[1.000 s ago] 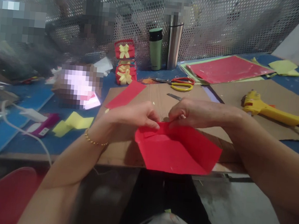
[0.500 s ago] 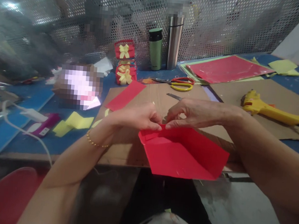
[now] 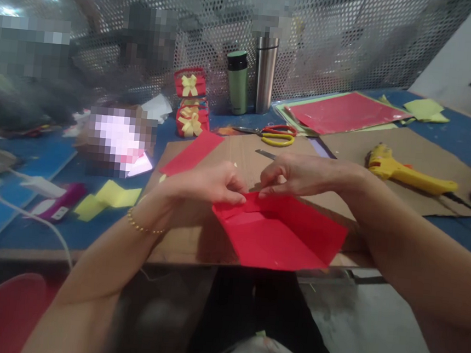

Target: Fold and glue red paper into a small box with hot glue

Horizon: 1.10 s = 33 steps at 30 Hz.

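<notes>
A folded red paper box [image 3: 275,240] with raised sides sits at the table's front edge, one end open toward me. My left hand [image 3: 222,183] pinches its far left edge between thumb and fingers. Close beside it, my right hand [image 3: 289,174] pinches the same far edge, thumb inside the fold. Behind my right hand a thin metal blade [image 3: 265,154] pokes out; whether the hand touches it is hidden. A flat red paper strip [image 3: 194,153] lies on the cardboard sheet [image 3: 238,144] beyond my left hand.
Scissors [image 3: 278,136] with red and yellow handles lie behind the hands. A yellow glue gun [image 3: 409,171] rests on cardboard at right. Small red boxes with yellow bows [image 3: 190,101], a green tumbler [image 3: 237,83] and a steel flask [image 3: 265,74] stand at the back. A lit phone [image 3: 119,139] is at left.
The view has shifted slightly, so the table's things sit a little further left. Both hands keep pinching the box's far edge, and a folded flap there now shows more plainly.
</notes>
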{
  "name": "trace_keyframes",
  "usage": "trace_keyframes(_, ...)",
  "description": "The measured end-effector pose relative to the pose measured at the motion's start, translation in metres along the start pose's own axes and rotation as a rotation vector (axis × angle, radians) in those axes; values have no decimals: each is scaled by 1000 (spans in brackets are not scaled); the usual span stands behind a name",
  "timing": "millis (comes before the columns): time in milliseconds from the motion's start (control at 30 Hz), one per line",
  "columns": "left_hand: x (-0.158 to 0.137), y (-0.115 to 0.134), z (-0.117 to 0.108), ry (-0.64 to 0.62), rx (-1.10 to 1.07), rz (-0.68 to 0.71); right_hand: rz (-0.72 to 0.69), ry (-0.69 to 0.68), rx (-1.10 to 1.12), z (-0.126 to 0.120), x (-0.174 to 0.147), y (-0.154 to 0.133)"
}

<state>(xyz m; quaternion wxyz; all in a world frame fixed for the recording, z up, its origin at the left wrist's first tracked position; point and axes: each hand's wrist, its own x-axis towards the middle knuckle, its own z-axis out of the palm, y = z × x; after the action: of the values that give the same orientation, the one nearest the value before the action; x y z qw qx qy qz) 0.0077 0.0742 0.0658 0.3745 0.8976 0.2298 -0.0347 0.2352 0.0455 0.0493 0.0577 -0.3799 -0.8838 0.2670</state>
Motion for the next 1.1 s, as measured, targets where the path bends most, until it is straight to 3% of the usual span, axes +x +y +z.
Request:
trace_keyframes(100, 0, -3, 1, 10, -11, -24, 34, -16, -9, -3, -2, 3)
trace_keyframes(500, 4, 3, 8, -12, 1, -24, -42, -10, -31, 1, -2, -9)
trace_keyframes(767, 4, -2, 4, 2, 52, 26, -76, 135, -55, -2, -3, -4)
trace_keyframes(1000, 7, 2, 17, 39, 60, -10, 19, -69, -19, 4, -1, -24)
trace_keyframes(1100, 7, 4, 17, 23, 42, -35, 34, -48, -47, 5, -3, -25)
